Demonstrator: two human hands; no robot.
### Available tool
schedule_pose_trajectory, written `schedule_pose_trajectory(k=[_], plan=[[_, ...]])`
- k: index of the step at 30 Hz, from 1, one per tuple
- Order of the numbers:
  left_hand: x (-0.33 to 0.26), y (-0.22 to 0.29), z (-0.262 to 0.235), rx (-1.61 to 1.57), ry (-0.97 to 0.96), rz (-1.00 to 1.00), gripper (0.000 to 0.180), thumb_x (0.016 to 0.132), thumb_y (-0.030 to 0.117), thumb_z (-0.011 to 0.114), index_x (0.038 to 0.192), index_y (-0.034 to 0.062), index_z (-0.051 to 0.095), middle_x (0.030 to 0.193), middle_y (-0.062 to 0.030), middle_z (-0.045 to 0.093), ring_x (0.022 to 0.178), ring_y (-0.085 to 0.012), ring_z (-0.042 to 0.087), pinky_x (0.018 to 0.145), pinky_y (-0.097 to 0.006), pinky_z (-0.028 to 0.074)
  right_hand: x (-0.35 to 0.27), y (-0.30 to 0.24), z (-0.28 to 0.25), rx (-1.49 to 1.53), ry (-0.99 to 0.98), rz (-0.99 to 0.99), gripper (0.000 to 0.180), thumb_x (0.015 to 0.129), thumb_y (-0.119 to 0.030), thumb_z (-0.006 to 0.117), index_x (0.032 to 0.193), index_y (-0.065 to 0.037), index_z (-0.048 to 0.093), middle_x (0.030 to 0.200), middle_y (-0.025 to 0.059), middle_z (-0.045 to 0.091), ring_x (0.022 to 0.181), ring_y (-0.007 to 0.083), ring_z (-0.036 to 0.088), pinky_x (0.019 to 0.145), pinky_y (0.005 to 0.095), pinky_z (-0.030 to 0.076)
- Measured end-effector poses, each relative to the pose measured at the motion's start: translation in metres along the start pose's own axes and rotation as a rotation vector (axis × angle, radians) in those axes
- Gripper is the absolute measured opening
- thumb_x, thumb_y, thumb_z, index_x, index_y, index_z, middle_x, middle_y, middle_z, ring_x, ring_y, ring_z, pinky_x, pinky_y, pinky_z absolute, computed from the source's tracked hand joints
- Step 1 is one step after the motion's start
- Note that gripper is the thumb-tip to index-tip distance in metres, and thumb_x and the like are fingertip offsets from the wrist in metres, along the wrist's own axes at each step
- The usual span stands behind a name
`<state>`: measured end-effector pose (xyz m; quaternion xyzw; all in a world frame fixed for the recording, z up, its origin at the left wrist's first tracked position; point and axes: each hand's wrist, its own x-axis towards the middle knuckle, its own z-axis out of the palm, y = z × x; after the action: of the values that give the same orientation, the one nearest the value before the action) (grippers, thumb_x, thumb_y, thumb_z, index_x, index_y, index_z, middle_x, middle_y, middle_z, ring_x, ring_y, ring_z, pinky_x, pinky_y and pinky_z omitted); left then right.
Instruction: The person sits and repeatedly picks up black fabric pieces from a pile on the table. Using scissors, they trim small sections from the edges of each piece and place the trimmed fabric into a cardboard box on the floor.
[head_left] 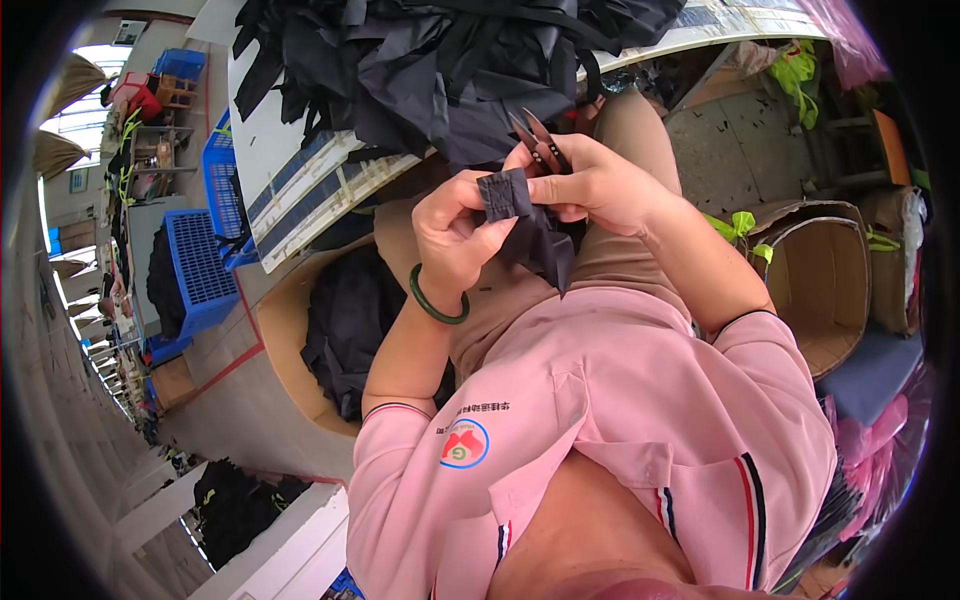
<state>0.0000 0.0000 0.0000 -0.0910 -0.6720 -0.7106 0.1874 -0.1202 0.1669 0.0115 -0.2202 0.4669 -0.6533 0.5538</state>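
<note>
Over my lap, my left hand point(452, 222) pinches a black fabric piece point(504, 193) that shows a small stitched square end. Its lower part hangs down between my hands to a point. My right hand point(605, 185) grips the same piece with its thumb near the stitched end. Tucked in the fingers of that hand is a pair of black thread snips point(540, 145), blades pointing up and away from me. Just beyond both hands, a large heap of black fabric pieces with straps point(430, 70) lies on the table point(290, 205) and droops over its near edge.
Below the table's left side stands a cardboard box point(285, 330) with black fabric point(350, 320) inside. Blue plastic crates point(203, 265) are on the left. To the right are an open cardboard box point(815, 275) and yellow-green ties point(795, 80). More black fabric point(235, 510) lies at lower left.
</note>
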Motion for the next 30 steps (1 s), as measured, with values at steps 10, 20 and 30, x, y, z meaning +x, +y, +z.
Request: schedule_pose_trajectory(k=[10, 20, 30], plan=[[0.007, -0.008, 0.003, 0.207, 0.328, 0.164, 0.015, 0.077, -0.012, 0.061, 0.089, -0.0041, 0.06, 0.099, -0.012, 0.062, 0.09, -0.0151, 0.06, 0.083, -0.027, 0.047, -0.025, 0.002, 0.03, -0.406, 0.28, -0.275, 0.033, 0.092, -0.037, 0.059, 0.088, -0.004, 0.054, 0.067, -0.0039, 0.049, 0.058, 0.0022, 0.043, 0.05, 0.0183, 0.035], [0.006, -0.016, 0.01, 0.325, 0.355, 0.187, 0.014, 0.074, -0.008, 0.067, 0.086, -0.0024, 0.061, 0.095, -0.0115, 0.065, 0.086, -0.0177, 0.061, 0.079, -0.029, 0.047, -0.012, 0.019, 0.032, -0.399, 0.304, -0.251, 0.038, 0.087, -0.035, 0.067, 0.08, 0.0, 0.056, 0.058, 0.0021, 0.047, 0.052, 0.0085, 0.042, 0.046, 0.0278, 0.035], [0.004, -0.014, 0.013, 0.471, 0.284, 0.213, 0.016, 0.069, -0.004, 0.07, 0.082, 0.0005, 0.062, 0.087, -0.0095, 0.067, 0.079, -0.024, 0.061, 0.076, -0.033, 0.047, -0.007, 0.018, 0.028, -0.642, 0.394, -0.511, 0.039, 0.086, -0.034, 0.067, 0.081, 0.003, 0.055, 0.06, 0.0111, 0.048, 0.052, 0.0194, 0.04, 0.049, 0.0331, 0.038]])
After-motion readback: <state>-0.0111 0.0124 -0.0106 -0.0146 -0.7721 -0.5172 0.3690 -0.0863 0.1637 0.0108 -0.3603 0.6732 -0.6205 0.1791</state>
